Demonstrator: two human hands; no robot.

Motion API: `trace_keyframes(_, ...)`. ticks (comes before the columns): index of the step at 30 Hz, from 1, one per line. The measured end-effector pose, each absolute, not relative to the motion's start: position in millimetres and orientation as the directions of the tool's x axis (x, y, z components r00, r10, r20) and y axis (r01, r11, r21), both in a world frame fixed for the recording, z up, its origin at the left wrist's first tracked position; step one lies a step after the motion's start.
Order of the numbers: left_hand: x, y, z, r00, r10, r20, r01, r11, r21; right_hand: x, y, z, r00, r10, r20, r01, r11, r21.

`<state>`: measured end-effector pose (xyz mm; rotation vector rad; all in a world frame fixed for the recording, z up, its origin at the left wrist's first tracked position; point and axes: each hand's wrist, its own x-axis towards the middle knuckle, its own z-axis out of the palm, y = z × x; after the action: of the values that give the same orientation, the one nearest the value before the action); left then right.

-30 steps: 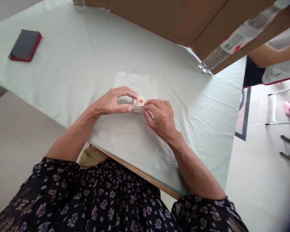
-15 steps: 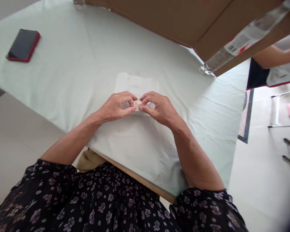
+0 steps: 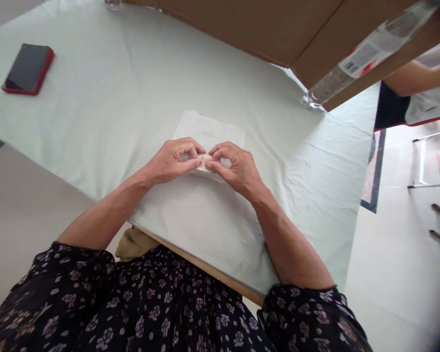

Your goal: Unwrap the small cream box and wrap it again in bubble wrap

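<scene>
My left hand (image 3: pixel 170 161) and my right hand (image 3: pixel 234 168) meet fingertip to fingertip above a white paper sheet (image 3: pixel 209 134) lying on the pale green tablecloth (image 3: pixel 132 98). Both pinch a small pale packet (image 3: pixel 204 160) with a bit of red print. Most of the packet is hidden by my fingers.
A phone in a red case (image 3: pixel 26 68) lies at the far left of the table. A large cardboard box (image 3: pixel 264 29) stands at the back, with a clear plastic bottle (image 3: pixel 352 61) leaning by it. Another person's arm (image 3: pixel 414 78) shows at the right. Chair legs stand on the floor at right.
My right hand moved up from below the packet and closed its fingertips on it beside my left. The red label that showed a second ago is now mostly covered.
</scene>
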<state>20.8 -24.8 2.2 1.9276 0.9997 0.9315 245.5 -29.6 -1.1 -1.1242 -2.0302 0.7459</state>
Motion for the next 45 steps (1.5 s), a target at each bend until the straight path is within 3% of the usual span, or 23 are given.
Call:
trace_keyframes(17, 22.9, -25.9, 5.1, 0.411, 0.889, 0.203, 0.283, -0.336, 0.899, 238.4, -34.2, -2.3, -0.333, 0.906, 0.262, 0.415, 0.39, -0.822)
trace_keyframes(25, 23.7, -25.0, 10.9, 0.391, 0.916, 0.096, 0.299, -0.225, 0.927, 252.3, -23.4, 2.6, -0.293, 0.944, 0.154, 0.502, 0.288, -0.815)
trace_keyframes(39, 26.8, -22.9, 9.3, 0.355, 0.934, 0.043, 0.314, -0.163, 0.935, 277.5, -15.7, 5.6, -0.357, 0.933, -0.053, 0.538, 0.158, -0.828)
trace_keyframes(45, 27.6, -21.9, 7.6, 0.353, 0.934, 0.053, 0.322, -0.174, 0.93, 285.4, -13.9, 5.6, -0.359, 0.925, -0.124, 0.631, 0.142, -0.763)
